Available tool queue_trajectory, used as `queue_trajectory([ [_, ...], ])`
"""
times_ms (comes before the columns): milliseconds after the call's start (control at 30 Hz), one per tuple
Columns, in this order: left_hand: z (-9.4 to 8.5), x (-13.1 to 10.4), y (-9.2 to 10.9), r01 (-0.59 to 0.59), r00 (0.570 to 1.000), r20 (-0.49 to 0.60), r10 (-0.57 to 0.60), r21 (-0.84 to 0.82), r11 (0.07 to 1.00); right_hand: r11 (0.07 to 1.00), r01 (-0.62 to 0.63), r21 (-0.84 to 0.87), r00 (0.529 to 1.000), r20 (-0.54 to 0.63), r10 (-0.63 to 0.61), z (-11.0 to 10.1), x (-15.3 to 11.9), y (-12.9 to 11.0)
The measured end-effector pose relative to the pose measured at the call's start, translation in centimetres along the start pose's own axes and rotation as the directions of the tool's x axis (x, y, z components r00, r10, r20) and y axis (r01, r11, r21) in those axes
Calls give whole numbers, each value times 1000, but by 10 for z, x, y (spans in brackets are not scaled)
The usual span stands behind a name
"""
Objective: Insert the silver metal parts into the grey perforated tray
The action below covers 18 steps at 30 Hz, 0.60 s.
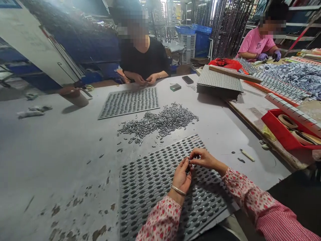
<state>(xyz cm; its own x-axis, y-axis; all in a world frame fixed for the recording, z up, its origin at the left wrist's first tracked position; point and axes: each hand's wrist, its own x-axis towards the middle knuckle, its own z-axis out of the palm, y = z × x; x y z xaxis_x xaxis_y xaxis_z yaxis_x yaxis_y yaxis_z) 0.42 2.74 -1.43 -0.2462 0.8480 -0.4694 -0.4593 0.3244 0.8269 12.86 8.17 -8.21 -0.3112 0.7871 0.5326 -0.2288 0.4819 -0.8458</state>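
A large grey tray (150, 187) with rows of dark oval pieces lies at the table's near edge. Over its upper right part, my left hand (182, 175) is curled around a few small dark pieces, a bangle at its wrist. My right hand (204, 159) meets it at the fingertips, thumb and forefinger pinched together; what is between them is too small to make out. Just beyond the tray spreads a heap of small grey oval pieces (160, 121), with some scattered to its left.
A second tray (130, 102) lies before a person in black. Stacked sheets (218, 82) stand at the back right, a red box (288, 134) at the right. A brown mug (75, 96) is far left, a pale-handled tool (247, 155) right. Another person wears pink.
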Motion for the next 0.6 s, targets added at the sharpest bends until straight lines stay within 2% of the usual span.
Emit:
queue_trajectory([
  [100, -1, -1, -1, 7, 1000, -5, -7, 11, 1000, 998, 21, -67, 999, -40, -23, 4, 1, 6],
  [167, 0, -2, 1, 12, 1000, -2, -12, 15, 1000, 985, -53, -163, 990, -136, 30, 0, 8, 15],
  [267, 3, -4, 3, 42, 999, 16, -43, 28, 999, 935, -226, -274, 932, -339, 126, -14, 26, 35],
  [367, 4, -7, 6, 90, 996, 2, -90, 41, 995, 879, -347, -326, 875, -450, 179, -30, 44, 56],
  [467, 4, -10, 6, 134, 991, -18, -133, 51, 990, 816, -439, -376, 836, -503, 217, -35, 57, 69],
  [600, 2, -11, 6, 135, 991, 5, -135, 58, 989, 760, -490, -426, 824, -511, 244, -30, 62, 73],
])
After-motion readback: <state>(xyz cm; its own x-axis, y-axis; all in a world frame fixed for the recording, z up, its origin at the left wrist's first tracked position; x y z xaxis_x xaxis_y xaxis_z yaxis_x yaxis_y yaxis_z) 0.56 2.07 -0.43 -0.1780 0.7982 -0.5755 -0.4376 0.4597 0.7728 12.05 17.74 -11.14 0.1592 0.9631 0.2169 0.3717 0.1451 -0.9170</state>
